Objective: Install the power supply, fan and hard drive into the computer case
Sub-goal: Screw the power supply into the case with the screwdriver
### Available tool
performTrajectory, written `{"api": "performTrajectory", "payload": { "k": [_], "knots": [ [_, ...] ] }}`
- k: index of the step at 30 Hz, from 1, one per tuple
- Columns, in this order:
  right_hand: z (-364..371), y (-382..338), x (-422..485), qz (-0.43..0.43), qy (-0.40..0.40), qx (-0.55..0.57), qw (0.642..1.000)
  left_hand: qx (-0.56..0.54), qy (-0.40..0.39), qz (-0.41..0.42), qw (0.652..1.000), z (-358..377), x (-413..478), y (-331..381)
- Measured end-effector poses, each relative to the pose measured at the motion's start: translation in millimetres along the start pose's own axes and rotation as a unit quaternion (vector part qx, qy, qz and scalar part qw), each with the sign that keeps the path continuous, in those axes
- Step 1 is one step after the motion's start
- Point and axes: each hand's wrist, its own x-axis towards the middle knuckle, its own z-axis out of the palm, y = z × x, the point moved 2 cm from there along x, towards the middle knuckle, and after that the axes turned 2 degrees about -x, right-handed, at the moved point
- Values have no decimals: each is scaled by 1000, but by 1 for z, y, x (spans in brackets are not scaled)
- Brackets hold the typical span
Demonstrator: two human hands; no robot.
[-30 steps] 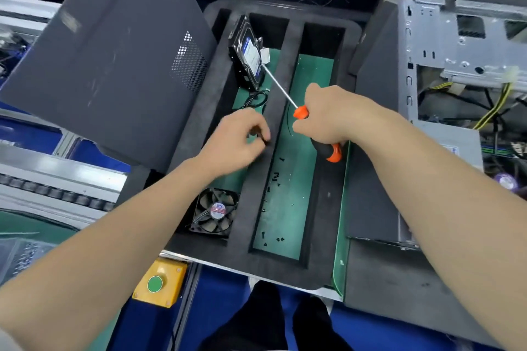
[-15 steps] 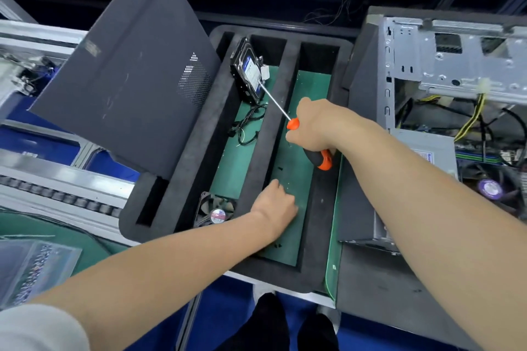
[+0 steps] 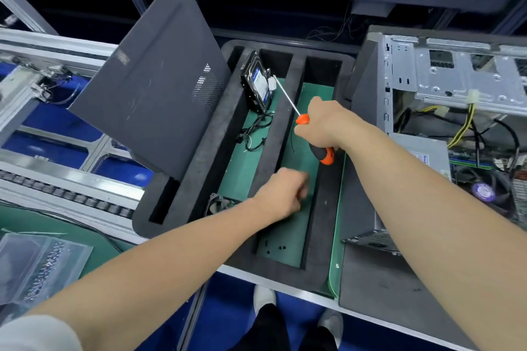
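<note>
My right hand [image 3: 322, 120] grips an orange and black screwdriver [image 3: 320, 148] above the right slot of the black foam tray [image 3: 322, 225]; its shaft points toward the hard drive [image 3: 256, 82], which stands on edge at the far end of the middle slot. My left hand [image 3: 281, 195] hovers over the right slot with its fingers curled; whether it holds a screw is unclear. Small black screws [image 3: 275, 248] lie on the slot's green floor. My left forearm mostly hides the fan [image 3: 219, 204]. The open computer case [image 3: 445, 88] stands to the right, the power supply [image 3: 419, 148] inside it.
The case's dark side panel [image 3: 159, 82] leans against the tray's left side. A loose black cable [image 3: 256, 131] lies in the middle slot. A conveyor rail [image 3: 57, 179] runs at left, with a clear plastic bag [image 3: 37, 265] at lower left.
My left hand moved from the cable in the middle slot to the right slot, where its fingers curled over the screws. The view shifted back slightly.
</note>
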Motion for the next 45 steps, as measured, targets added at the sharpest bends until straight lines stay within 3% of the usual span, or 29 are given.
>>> {"api": "performTrajectory", "payload": {
  "k": [3,6,10,13,15,19,22,25,28,30,33,40,45],
  "knots": [
    [-3,1,0,3,44,49,998,-241,148,-56,958,-36,3,-11],
    [-8,0,-7,-8,93,137,986,-458,234,-108,851,-70,4,-30],
    [-20,-5,-28,-53,117,245,961,-667,261,-108,689,-107,10,-42],
    [-30,-6,-45,-84,145,227,959,-743,241,-72,620,-128,16,-38],
    [-35,-2,-57,-92,160,209,960,-762,226,-53,604,-137,20,-28],
    [-41,14,-85,-91,188,180,961,-760,214,-21,614,-145,18,2],
    [-45,31,-110,-94,200,166,961,-782,211,-8,587,-143,5,28],
    [-47,48,-141,-110,219,152,958,-782,201,20,590,-136,-13,53],
    [-50,69,-176,-119,243,150,951,-822,180,61,537,-129,-34,78],
    [-50,83,-198,-130,250,152,947,-820,175,82,539,-122,-47,93],
    [-47,99,-230,-143,259,143,944,-794,175,109,573,-109,-68,116],
    [-22,137,-291,-146,250,105,951,-612,169,144,759,-71,-119,139],
    [10,155,-317,-138,233,139,953,-605,139,134,773,-42,-138,146]
  ]
}}
